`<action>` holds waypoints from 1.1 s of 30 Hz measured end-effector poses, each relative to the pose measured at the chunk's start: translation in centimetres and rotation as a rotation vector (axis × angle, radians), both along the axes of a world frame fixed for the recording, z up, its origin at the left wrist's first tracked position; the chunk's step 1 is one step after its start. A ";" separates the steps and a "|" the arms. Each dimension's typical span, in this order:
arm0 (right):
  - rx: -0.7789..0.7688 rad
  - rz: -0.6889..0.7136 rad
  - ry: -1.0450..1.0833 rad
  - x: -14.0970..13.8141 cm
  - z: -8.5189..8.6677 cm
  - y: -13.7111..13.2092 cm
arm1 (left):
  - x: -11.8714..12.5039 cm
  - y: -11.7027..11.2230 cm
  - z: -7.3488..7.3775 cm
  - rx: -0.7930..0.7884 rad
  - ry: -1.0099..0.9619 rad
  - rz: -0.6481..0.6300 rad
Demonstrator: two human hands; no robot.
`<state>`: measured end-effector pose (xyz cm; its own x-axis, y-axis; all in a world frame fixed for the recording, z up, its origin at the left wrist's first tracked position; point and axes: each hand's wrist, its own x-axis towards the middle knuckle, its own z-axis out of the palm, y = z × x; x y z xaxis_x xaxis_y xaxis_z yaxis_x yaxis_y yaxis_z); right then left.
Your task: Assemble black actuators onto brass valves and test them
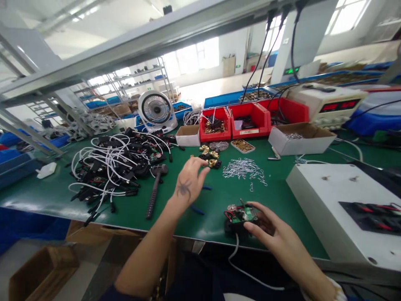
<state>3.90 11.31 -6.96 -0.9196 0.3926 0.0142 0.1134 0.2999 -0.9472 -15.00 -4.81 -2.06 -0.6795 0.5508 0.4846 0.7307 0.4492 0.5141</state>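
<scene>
Green matting is covering the workbench in a factory hall, and racks and blue trays are filling the background.

Position of the unit: the right hand is gripping a black unit at the near edge of the bench, with the fingers wrapping its right side. The unit is lying open, with its green circuit board facing up.

Orientation: its white cable is leaving the near side and hanging over the bench edge toward the person. The hand is covering part of the body, so the long axis cannot be told.

Left hand: the fingertips are closing together just beside the brass fittings. Whether they are pinching one cannot be told.

Progress, as a judgement: a large pile of wired units is lying at the left, so many units are waiting or finished. The one in hand is not yet closed.
</scene>
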 end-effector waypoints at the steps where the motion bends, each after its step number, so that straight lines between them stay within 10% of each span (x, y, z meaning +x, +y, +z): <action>1: 0.051 -0.010 -0.015 -0.2 -0.1 0.0 | -1.9 0.1 0.0 -0.032 -0.008 0.061; 6: 0.330 -0.080 -0.072 0.0 -0.6 -0.1 | -7.7 1.4 -2.3 -0.177 -0.108 0.231; 11: 0.289 -0.147 0.126 1.8 0.2 -0.8 | -8.0 1.6 -3.0 -0.178 -0.209 0.313; 16: -0.150 -0.025 0.215 2.7 1.1 -2.0 | -1.7 -0.2 -0.3 -0.010 -0.255 0.213; 23: -0.810 0.168 0.265 3.1 1.7 -2.5 | 13.1 -0.2 0.0 0.184 -0.378 -0.370; 33: -0.982 0.015 0.282 4.4 2.5 -2.8 | 14.9 1.8 -0.6 0.321 -0.327 -0.343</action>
<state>8.33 8.53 -4.47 -0.9374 0.3362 -0.0914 -0.1489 -0.6240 -0.7671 -0.09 -2.98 -2.70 -0.6307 0.6264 0.4580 0.5869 -0.0012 0.8097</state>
